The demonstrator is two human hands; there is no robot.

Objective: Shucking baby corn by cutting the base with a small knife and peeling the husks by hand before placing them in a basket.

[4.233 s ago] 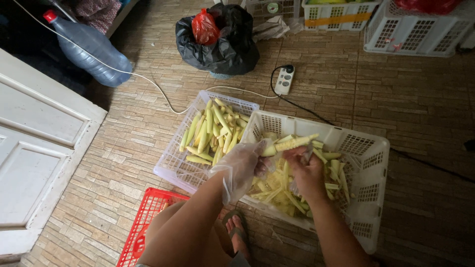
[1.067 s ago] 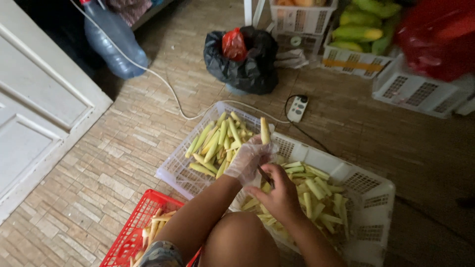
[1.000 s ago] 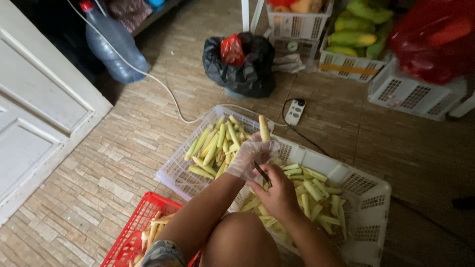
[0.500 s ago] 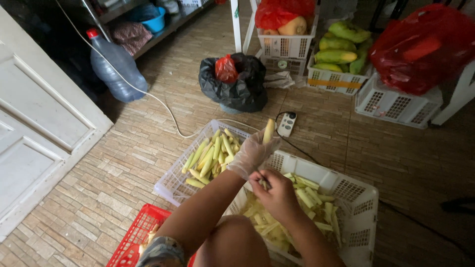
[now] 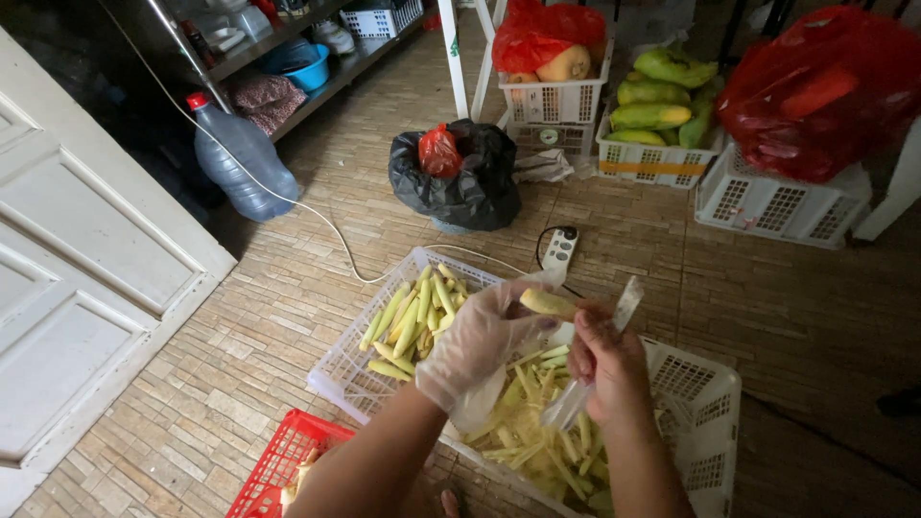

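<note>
Left of the grip, a red basket [image 5: 278,470] sits at the lower edge, and a white basket [image 5: 350,369] beside it carries a heap of pale yellow-green pieces [image 5: 413,317]. Directly over the inner edge of that basket, the left hand [image 5: 475,341], in a thin clear glove, is closed on a pale yellow piece [image 5: 547,303] pinched at the fingertips. Just right of the piece, and close against it, the bare right hand [image 5: 606,363] is wrapped around a slim tool [image 5: 600,360]; its light blade end rises above the knuckles, and its handle runs down below the fist. Beneath both hands, a second white basket [image 5: 705,422] holds thin yellow strips [image 5: 537,432]. Beyond the grip, well apart, stand a black bag [image 5: 470,187], a water bottle [image 5: 240,163] and crates of green fruit [image 5: 657,115].
</note>
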